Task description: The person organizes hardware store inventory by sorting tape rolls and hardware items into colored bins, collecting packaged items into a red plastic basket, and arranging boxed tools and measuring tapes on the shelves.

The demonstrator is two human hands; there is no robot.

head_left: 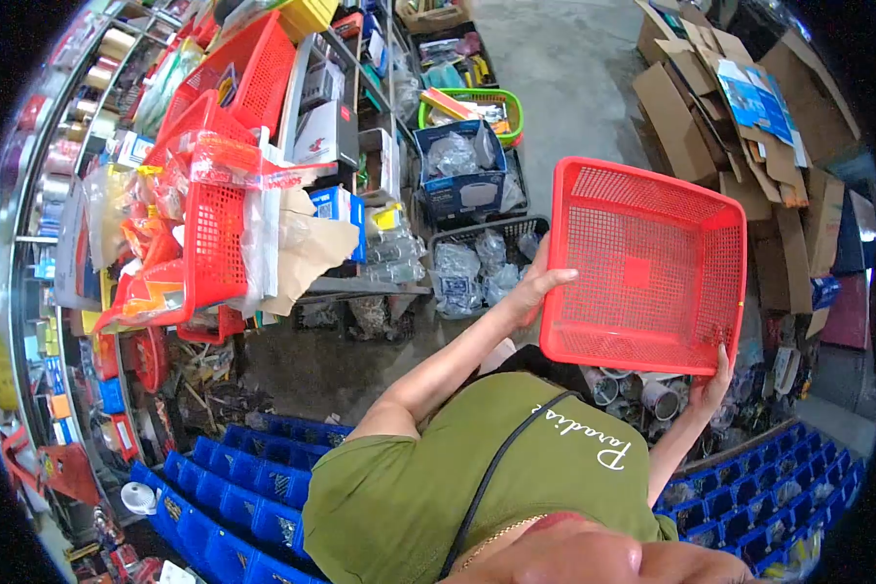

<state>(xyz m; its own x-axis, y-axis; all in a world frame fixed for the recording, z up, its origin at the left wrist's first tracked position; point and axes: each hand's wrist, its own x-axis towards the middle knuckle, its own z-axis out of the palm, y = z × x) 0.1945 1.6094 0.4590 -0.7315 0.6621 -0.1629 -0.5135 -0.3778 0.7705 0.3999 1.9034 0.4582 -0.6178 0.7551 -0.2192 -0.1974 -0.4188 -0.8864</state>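
A red plastic basket with mesh walls and floor is up in front of my chest, tilted so that its inside faces me. My left hand grips its left side, the thumb lying over the rim and the other fingers partly hidden behind the wall. At the lower right corner, my right hand is closed on the rim, with most of its fingers out of sight. The mesh floor shows inside the basket, with a solid square patch near its middle.
Flattened cardboard boxes lean at the right. Left are crowded shelves and stacked red baskets. Beyond my left hand stand a green basket, a blue box and a black crate of plastic bags. Blue bins line both sides.
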